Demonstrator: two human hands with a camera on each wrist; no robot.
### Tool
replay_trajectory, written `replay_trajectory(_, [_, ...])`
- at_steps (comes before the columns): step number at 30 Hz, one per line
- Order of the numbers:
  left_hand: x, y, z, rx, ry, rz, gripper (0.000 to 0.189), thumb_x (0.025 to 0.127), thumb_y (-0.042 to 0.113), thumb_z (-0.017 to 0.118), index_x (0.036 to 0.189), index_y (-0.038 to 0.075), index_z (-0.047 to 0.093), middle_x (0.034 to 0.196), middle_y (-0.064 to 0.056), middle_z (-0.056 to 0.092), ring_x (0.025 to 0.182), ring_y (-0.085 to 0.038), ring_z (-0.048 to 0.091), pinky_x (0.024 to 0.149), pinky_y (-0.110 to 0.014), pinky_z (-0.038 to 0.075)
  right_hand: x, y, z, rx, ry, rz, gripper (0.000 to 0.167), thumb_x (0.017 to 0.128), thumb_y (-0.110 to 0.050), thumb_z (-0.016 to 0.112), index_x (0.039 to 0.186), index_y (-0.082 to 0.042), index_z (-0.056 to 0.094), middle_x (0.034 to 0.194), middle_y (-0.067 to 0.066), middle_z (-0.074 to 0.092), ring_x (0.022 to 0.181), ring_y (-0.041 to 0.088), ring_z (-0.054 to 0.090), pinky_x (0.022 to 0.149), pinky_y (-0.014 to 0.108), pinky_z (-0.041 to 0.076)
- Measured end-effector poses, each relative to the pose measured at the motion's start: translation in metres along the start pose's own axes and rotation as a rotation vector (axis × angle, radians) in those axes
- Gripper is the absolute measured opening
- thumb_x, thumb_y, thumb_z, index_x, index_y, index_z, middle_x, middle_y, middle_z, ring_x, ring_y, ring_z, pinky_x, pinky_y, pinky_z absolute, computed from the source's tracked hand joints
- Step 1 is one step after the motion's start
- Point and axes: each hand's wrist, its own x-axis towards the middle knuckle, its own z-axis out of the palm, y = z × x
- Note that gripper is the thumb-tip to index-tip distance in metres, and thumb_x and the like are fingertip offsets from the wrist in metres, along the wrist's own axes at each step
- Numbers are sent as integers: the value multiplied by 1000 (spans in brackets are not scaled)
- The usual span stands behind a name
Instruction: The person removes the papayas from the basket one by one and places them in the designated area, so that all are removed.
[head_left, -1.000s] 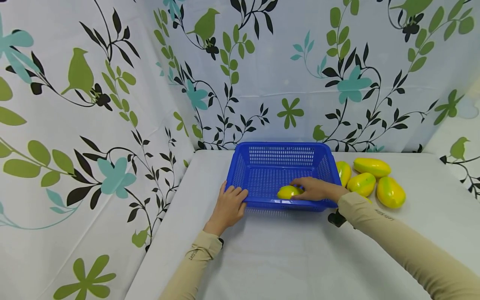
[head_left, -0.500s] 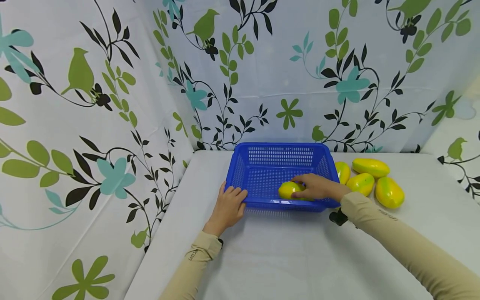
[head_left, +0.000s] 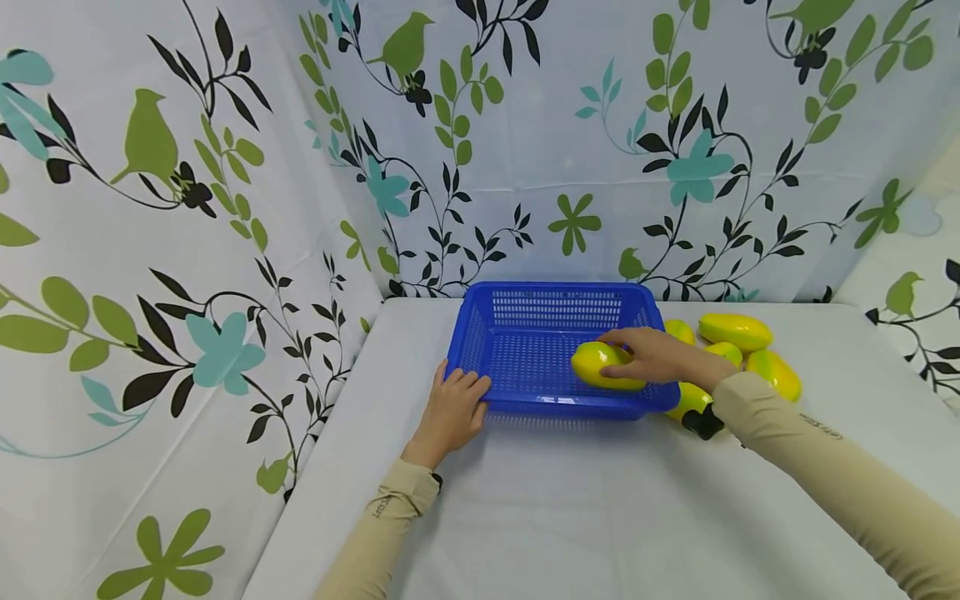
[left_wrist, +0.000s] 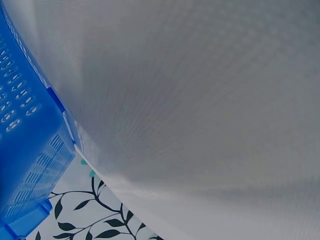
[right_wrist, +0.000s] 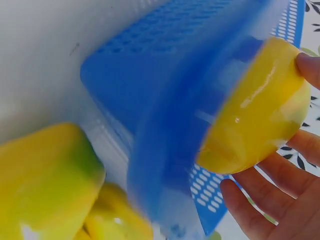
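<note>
A blue perforated plastic basket (head_left: 555, 402) stands on the white table. My left hand (head_left: 452, 408) grips its front left corner, fingers over the rim; the left wrist view shows the basket's side (left_wrist: 30, 115) but not the hand. Over the basket's right part, my right hand (head_left: 654, 354) holds a glossy yellow fruit (head_left: 596, 364), elongated like a mango or papaya. In the right wrist view the thumb and fingers are spread round this fruit (right_wrist: 260, 110), near the basket's rim. Whether it touches the basket cannot be told.
Right of the basket lie several similar yellow fruits with green streaks, among them one at the back (head_left: 737, 332) and one farther right (head_left: 776, 373). Another (head_left: 688, 402) lies partly under the right wrist. A patterned cloth (head_left: 525, 167) hangs behind the table.
My right hand has raised the yellow fruit from low in the basket and moved it slightly right. The left hand keeps its place on the corner.
</note>
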Motion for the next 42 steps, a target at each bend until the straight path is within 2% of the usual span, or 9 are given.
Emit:
replay_trajectory(4, [0, 0, -1, 2, 7, 4, 18, 87, 14, 63, 105, 12, 64, 92, -5, 64, 86, -26, 58, 108, -63, 31, -9, 5, -7, 14, 25, 18, 66, 90, -48, 66, 137, -4, 54, 126, 15, 62, 111, 32, 58, 96, 54, 48])
replay_trajectory(6, [-1, 0, -1, 1, 11, 3, 18, 87, 14, 63, 105, 11, 65, 91, -5, 64, 86, -26, 58, 108, -64, 31, -14, 7, -10, 24, 38, 18, 66, 90, -49, 66, 137, -5, 54, 124, 14, 63, 106, 30, 59, 94, 53, 50])
replay_trajectory(12, [-1, -2, -1, -7, 13, 3, 19, 87, 13, 63, 105, 11, 65, 92, -6, 65, 87, -26, 59, 108, -64, 31, -30, 10, -22, 59, 81, -7, 64, 91, -45, 66, 137, -2, 53, 108, 6, 62, 92, 22, 55, 83, 40, 52])
replay_trajectory(19, [0, -3, -1, -6, 9, 7, 20, 86, 13, 63, 105, 10, 65, 93, -7, 65, 87, -28, 59, 107, -65, 32, -52, 7, -43, 18, 105, 34, 66, 92, -46, 65, 139, -3, 51, 122, 13, 62, 106, 30, 59, 91, 52, 52])
replay_trajectory(26, [0, 0, -2, -11, -5, -2, 22, 86, 13, 64, 107, 10, 65, 93, -6, 64, 88, -27, 59, 108, -64, 31, -77, 31, -45, -11, 138, 57, 64, 92, -43, 66, 137, 0, 52, 119, 13, 63, 103, 29, 58, 88, 51, 52])
replay_trajectory(34, [1, 1, -1, -19, 9, 5, 21, 85, 13, 64, 106, 11, 65, 93, -6, 64, 88, -27, 59, 108, -64, 31, -115, 59, -42, -14, 166, 134, 64, 91, -41, 67, 136, 2, 52, 120, 17, 61, 103, 32, 59, 87, 55, 52])
replay_trajectory(42, [2, 3, -1, -23, 13, -4, 24, 84, 12, 68, 107, 10, 66, 95, -7, 66, 89, -27, 59, 108, -64, 30, -155, 91, -32, -7, 166, 200, 60, 91, -38, 68, 131, 4, 55, 113, 17, 64, 93, 27, 59, 80, 49, 54])
